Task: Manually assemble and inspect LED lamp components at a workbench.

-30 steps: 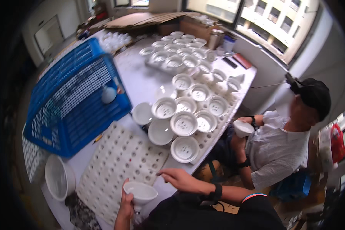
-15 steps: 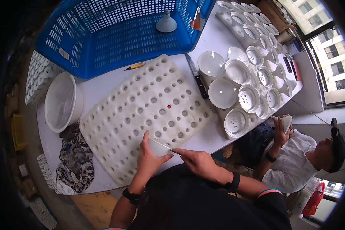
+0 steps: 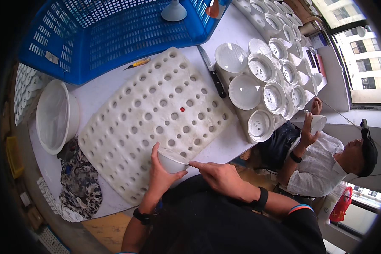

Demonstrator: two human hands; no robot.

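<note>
My left hand (image 3: 161,175) is wrapped round a white cone-shaped lamp housing (image 3: 172,163), thumb and fingers spread on its outside. The housing is tilted just above the near edge of a white foam board (image 3: 154,127) full of round holes. My right hand (image 3: 222,178) is at the right side of its rim, index finger stretched to the edge and the other fingers curled in. What those curled fingers hold, if anything, is hidden. A small red piece (image 3: 182,109) sits on the board.
A blue basket (image 3: 93,55) holding one white housing (image 3: 174,12) stands behind. Nearby are a knife (image 3: 216,78), a yellow-handled tool (image 3: 139,63), a white tub (image 3: 74,118) and camouflage cloth (image 3: 80,182). White housings (image 3: 245,92) crowd the right; a co-worker (image 3: 313,165) holds another one.
My view has shifted a little, so the basket and board sit differently in the picture. My hands stay on the housing, which tilts slightly differently. The co-worker's hands have turned their housing.
</note>
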